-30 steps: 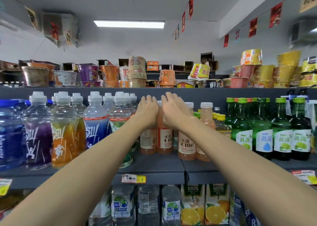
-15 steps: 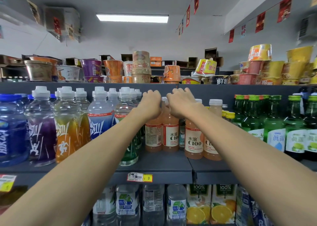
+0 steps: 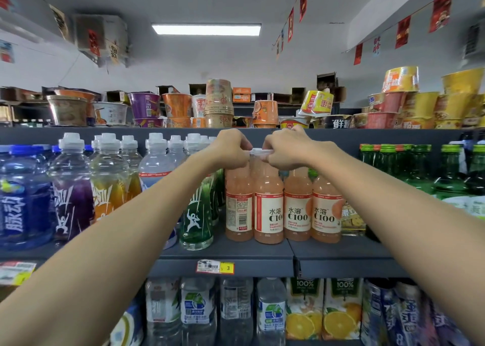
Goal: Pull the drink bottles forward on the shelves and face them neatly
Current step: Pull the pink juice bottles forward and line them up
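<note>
Shows a shop display from head height, close up to a dark grey middle shelf [image 3: 236, 251], with both bare arms stretched forward. Curls the left hand [image 3: 231, 150] down over the tops at the left end of a front row of four pink-orange C100 bottles [image 3: 298, 206], fingers bent tight round necks and caps. Curls the right hand [image 3: 286, 148] the same way over the tops further right, knuckles up, fingers clamped; hides under the fingers exactly which caps are held. Leaves one white cap [image 3: 256, 151] showing in the narrow gap between the two hands. Shows the four bottles upright, side by side and touching, near the front edge of the shelf, above and just behind a yellow-and-white price tag [image 3: 215, 267]. Turns three labels forward to read C100, the second slightly angled, and the left-most round to its barcode panel. Includes sports drink bottles [image 3: 70, 188] with white caps to the left, green glass bottles [image 3: 420, 167] to the right, instant noodle cups [image 3: 217, 101] on the shelf above, and water bottles [image 3: 199, 306] beside orange juice cartons [image 3: 322, 309] on the shelf below.
</note>
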Action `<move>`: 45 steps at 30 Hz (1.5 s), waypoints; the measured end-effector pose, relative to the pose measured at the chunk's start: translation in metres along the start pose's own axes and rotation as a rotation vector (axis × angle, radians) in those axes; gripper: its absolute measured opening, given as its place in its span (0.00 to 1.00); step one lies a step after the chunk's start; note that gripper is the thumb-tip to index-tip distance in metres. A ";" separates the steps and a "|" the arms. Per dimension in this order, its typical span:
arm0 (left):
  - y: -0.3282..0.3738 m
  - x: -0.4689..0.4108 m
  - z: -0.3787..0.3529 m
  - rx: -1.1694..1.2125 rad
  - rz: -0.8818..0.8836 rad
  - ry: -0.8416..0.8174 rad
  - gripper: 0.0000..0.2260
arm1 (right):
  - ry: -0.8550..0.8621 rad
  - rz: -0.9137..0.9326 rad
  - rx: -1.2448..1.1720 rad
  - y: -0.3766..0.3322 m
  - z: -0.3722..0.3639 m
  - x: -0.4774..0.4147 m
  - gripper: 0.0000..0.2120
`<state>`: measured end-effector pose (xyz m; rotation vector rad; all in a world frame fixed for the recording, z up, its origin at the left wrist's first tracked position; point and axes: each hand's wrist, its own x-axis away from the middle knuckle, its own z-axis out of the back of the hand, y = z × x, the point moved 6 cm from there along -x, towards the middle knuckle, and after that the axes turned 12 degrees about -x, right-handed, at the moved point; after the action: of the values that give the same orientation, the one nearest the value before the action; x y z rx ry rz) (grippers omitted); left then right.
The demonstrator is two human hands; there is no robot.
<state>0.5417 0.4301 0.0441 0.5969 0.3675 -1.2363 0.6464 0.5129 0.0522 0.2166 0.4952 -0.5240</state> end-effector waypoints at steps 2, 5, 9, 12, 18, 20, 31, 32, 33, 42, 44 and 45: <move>0.001 0.005 0.004 0.040 -0.041 -0.048 0.19 | -0.015 0.028 -0.004 0.002 0.003 0.005 0.20; -0.001 0.008 0.008 0.116 -0.065 -0.114 0.22 | 0.004 0.074 0.030 0.005 0.005 0.010 0.23; 0.000 0.012 0.009 0.159 -0.099 -0.200 0.23 | 0.078 0.068 0.080 0.010 0.009 0.014 0.33; 0.005 0.014 0.008 0.060 -0.143 -0.273 0.24 | 0.065 0.091 0.018 0.012 0.006 0.016 0.30; 0.009 0.011 0.004 -0.334 -0.083 -0.063 0.28 | -0.001 0.067 -0.123 0.012 -0.004 0.020 0.25; 0.007 0.013 0.002 -0.274 -0.068 -0.039 0.23 | 0.014 0.063 -0.113 0.012 -0.003 0.022 0.25; 0.010 0.025 0.007 -0.157 -0.190 -0.147 0.28 | 0.037 0.120 -0.038 0.011 -0.005 0.034 0.32; 0.009 0.025 0.005 -0.195 -0.179 -0.141 0.30 | 0.031 0.116 -0.052 0.012 -0.007 0.036 0.33; 0.008 0.025 0.003 -0.251 -0.156 -0.127 0.34 | 0.039 0.115 -0.052 0.012 -0.008 0.036 0.32; 0.001 0.031 -0.003 -0.102 -0.137 -0.166 0.33 | 0.037 0.070 -0.128 0.005 -0.007 0.043 0.34; 0.000 0.034 -0.007 -0.094 -0.140 -0.186 0.35 | 0.036 0.055 -0.243 0.003 -0.011 0.047 0.34; -0.001 0.035 -0.010 -0.101 -0.136 -0.180 0.37 | 0.034 0.044 -0.288 0.003 -0.012 0.049 0.33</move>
<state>0.5521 0.4093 0.0165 0.3752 0.3213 -1.3816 0.6801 0.4986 0.0179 -0.0389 0.5913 -0.4007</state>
